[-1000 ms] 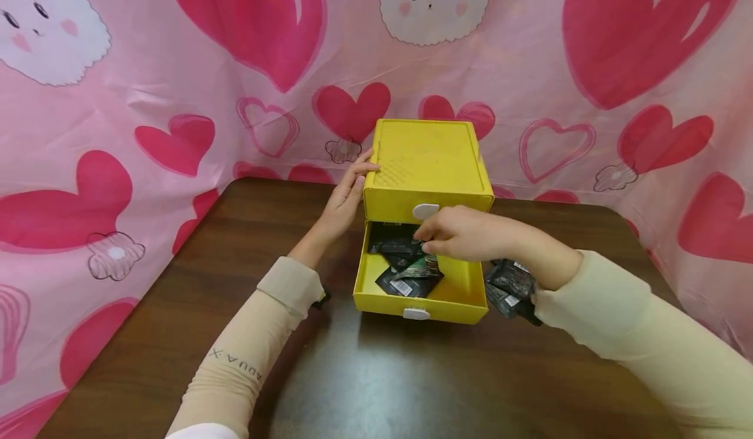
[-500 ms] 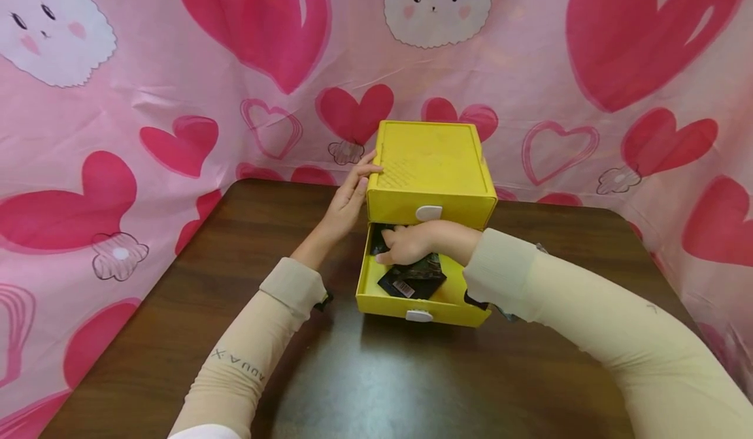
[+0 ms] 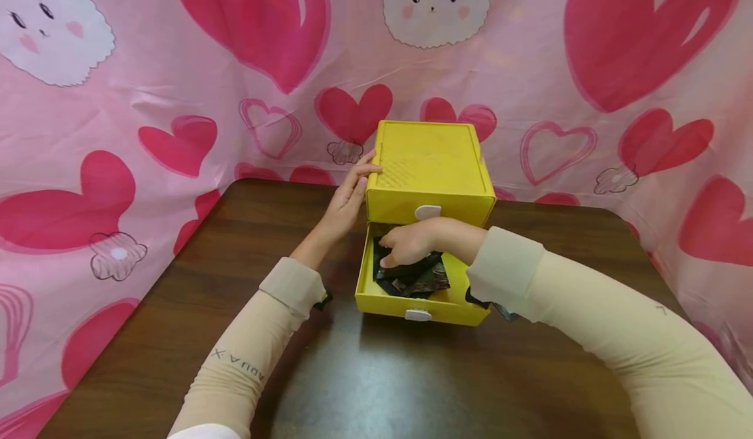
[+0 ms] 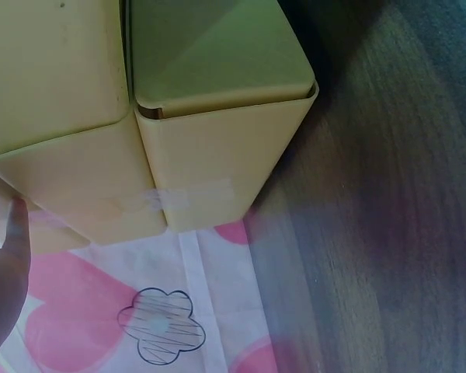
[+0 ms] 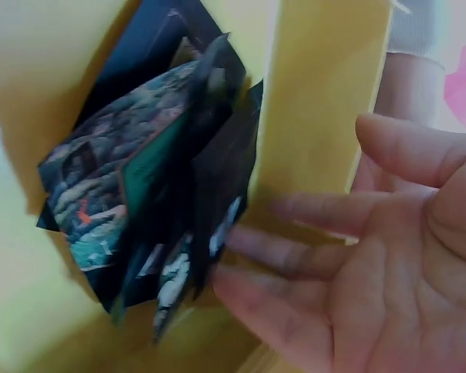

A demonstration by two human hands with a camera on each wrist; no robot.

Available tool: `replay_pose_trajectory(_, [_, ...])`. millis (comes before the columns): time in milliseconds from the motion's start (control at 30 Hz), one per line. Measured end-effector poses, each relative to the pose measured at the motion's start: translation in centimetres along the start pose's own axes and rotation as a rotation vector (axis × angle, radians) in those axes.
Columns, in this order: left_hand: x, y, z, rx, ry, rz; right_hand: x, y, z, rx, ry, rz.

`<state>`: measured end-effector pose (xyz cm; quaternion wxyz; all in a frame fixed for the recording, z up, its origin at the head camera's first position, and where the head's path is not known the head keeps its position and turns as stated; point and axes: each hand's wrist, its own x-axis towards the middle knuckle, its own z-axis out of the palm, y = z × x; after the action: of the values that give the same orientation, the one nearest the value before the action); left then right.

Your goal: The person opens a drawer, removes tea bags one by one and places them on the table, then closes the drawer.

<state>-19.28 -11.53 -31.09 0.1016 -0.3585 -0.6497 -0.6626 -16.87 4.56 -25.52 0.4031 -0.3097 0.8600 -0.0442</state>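
Observation:
A yellow box of drawers [image 3: 432,155] stands on the table, its lower drawer [image 3: 382,303] pulled out. Against the box's left side rests my left hand [image 3: 346,205], fingers straight; one finger also touches the box in the left wrist view. My right hand [image 3: 410,242] reaches into the drawer over several dark flat sachets [image 3: 426,281]. Seen from the right wrist, the fingers of that hand [image 5: 404,256] are extended against the edges of the sachets [image 5: 155,163], with the thumb held apart. The head view hides some sachets behind the hand.
More dark packets [image 3: 504,313] lie on the table right of the drawer, mostly covered by the right sleeve [image 3: 512,266]. The brown wooden table [image 3: 376,380] meets a pink heart-printed cloth [image 3: 347,53] behind and at both sides.
My right hand has moved left from above the drawer down into it. The sachets have shifted toward the drawer's front and now overlap in a pile. My left hand stays put.

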Motion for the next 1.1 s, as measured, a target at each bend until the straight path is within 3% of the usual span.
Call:
replay_pose_trajectory(367, [-0.2, -0.1, 0.0, -0.011, -0.003, -0.007, 1.2, -0.2, 0.4, 0.008, 0.045, 0.045])
replay_pose_trajectory(767, [0.1, 0.1, 0.0, -0.010, -0.009, -0.005, 1.3, -0.3, -0.1, 0.110, 0.019, -0.022])
replay_pose_trajectory(1100, [0.1, 0.0, -0.1, -0.007, -0.006, -0.004, 1.7, -0.2, -0.8, 0.213, 0.026, 0.054])
